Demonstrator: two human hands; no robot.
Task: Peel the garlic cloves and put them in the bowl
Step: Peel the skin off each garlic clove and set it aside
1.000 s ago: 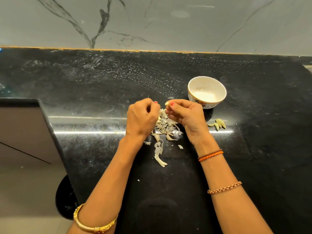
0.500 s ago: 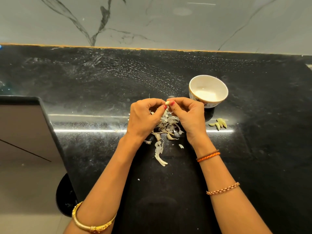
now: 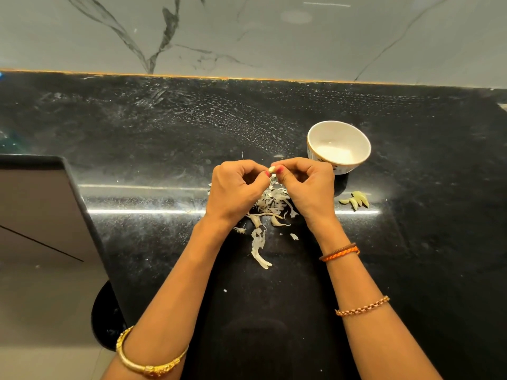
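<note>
A small pale garlic clove (image 3: 272, 169) is pinched between the fingertips of both hands above a heap of papery garlic skins (image 3: 270, 208). My left hand (image 3: 237, 189) and my right hand (image 3: 308, 185) meet at the clove, fingers curled. The white bowl (image 3: 318, 135) stands just right of and beyond my right hand; its inside looks pale and I cannot tell what lies in it. A few yellowish-green cloves (image 3: 356, 201) lie on the black counter to the right of my right hand.
The black stone counter (image 3: 137, 138) runs back to a grey marble wall (image 3: 247, 31). Its front edge steps away at the left, where a dark panel (image 3: 35, 204) and the floor show. Loose skin strips (image 3: 259, 250) trail toward me.
My left hand has come back to the clove from a short way left of it. Both hands now pinch it together, slightly farther from me and higher in the view.
</note>
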